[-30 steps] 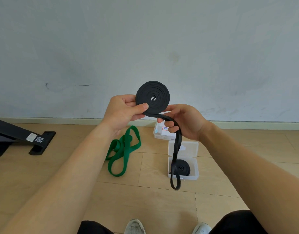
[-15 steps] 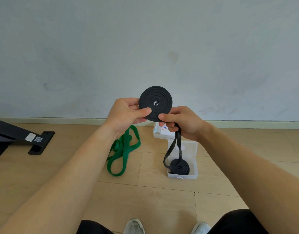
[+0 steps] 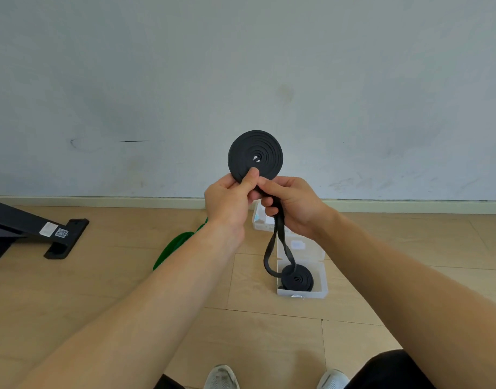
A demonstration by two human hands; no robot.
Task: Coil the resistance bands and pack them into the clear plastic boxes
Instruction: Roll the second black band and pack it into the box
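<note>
A black resistance band [image 3: 255,157] is wound into a flat disc held up in front of the wall. My left hand [image 3: 230,200] pinches the disc's lower edge with the thumb on its face. My right hand [image 3: 291,206] grips the band's loose tail, which hangs down as a short loop [image 3: 277,248]. On the floor below, an open clear plastic box [image 3: 319,293] holds another coiled black band [image 3: 297,277]. A second clear box [image 3: 259,220] lies behind it, partly hidden by my hands. A green band [image 3: 171,248] lies on the floor, mostly behind my left forearm.
A black metal frame foot [image 3: 64,238] with a white QR label sits on the wooden floor at the left. The white wall and skirting board run across the back. My shoes [image 3: 221,377] and dark trousers show at the bottom edge.
The coil has grown and risen a little while the hanging tail has become shorter. My left thumb has shifted from the disc's left side to its lower edge, and both hands sit closer together.
</note>
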